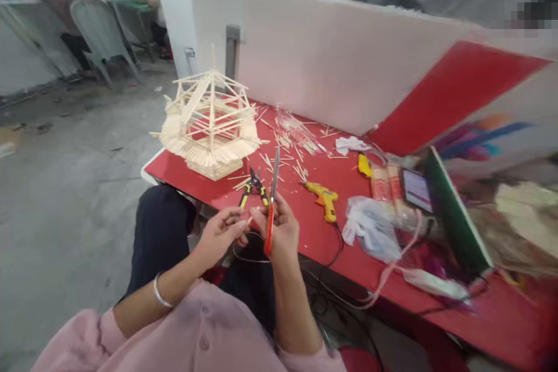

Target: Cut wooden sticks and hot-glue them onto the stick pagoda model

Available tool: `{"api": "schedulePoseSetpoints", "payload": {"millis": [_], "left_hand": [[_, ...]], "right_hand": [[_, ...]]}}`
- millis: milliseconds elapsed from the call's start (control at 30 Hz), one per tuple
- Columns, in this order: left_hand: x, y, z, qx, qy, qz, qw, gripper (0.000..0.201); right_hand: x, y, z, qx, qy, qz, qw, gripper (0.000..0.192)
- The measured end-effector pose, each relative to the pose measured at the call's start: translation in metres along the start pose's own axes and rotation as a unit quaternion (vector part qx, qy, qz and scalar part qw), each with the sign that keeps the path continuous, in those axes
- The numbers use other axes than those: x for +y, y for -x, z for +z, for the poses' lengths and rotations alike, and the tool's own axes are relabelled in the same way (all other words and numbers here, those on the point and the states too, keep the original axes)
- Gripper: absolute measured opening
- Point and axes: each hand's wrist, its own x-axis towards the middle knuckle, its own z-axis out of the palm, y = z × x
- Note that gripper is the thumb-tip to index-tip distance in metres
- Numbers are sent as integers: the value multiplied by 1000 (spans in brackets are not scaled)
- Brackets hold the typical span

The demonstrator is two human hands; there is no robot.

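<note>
My right hand (282,229) is closed around a pair of scissors (269,232) with orange handles, its blades pointing up and away from me. My left hand (222,233) pinches a small pale piece (250,221), which looks like a short stick; the fingertips of both hands meet near it. A thin cord (244,259) loops below the hands. Just beyond them, pliers (254,187) with black and yellow handles lie on the red table (296,203). Farther left stands a pavilion-like model (212,128) made of thin wooden sticks, with an open-framed roof.
A yellow glue gun (323,199) lies right of the pliers, its cable running off the table. Loose sticks (283,157) are scattered behind. Plastic bags (370,226), a phone (416,190) and a green-faced board (457,209) occupy the right. A white partition (326,64) borders the back.
</note>
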Motion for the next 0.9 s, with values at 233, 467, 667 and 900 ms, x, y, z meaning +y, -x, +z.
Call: {"api": "schedulePoseSetpoints", "payload": {"millis": [233,467,667,900], "left_hand": [[13,1,3,57,6,57,997,42],[12,1,-3,74,-15,92,993,32],[13,7,-3,123,-58,127,983,21],[17,10,-5,120,-136,183,966,16]], "right_hand": [[26,25,-5,-28,160,-109,981,58],[39,48,-8,-103,360,-229,898,59],[41,49,4,-59,419,-280,862,57],[39,51,6,-62,414,-282,863,58]]}}
